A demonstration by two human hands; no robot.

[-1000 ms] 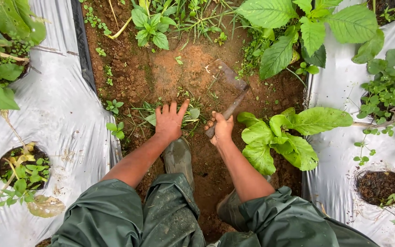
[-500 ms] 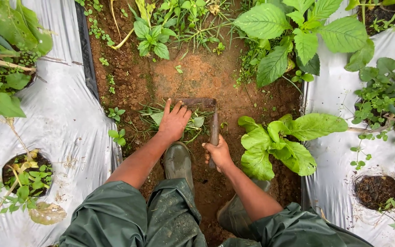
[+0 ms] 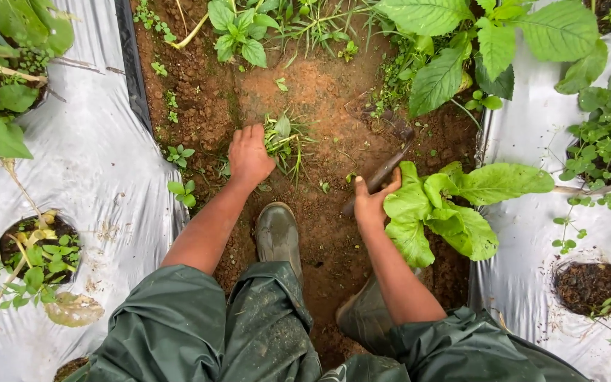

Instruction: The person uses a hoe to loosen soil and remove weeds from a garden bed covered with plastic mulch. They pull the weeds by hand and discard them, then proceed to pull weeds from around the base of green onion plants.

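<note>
Bare soil furrow (image 3: 319,92) between silver mulch sheets (image 3: 93,163). My left hand (image 3: 249,154), fingers closed, grips a weed clump (image 3: 282,138) at mid-furrow; my right hand (image 3: 370,204) is wrapped around the hoe handle (image 3: 380,177). Best pulled low, near the roots, blade clear of the leafy plant (image 3: 454,205).

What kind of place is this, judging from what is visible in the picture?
Most likely a vegetable plot or small farm. A bare soil furrow runs between beds covered in silver plastic mulch, with leafy plants growing through holes cut in the sheet.
</note>
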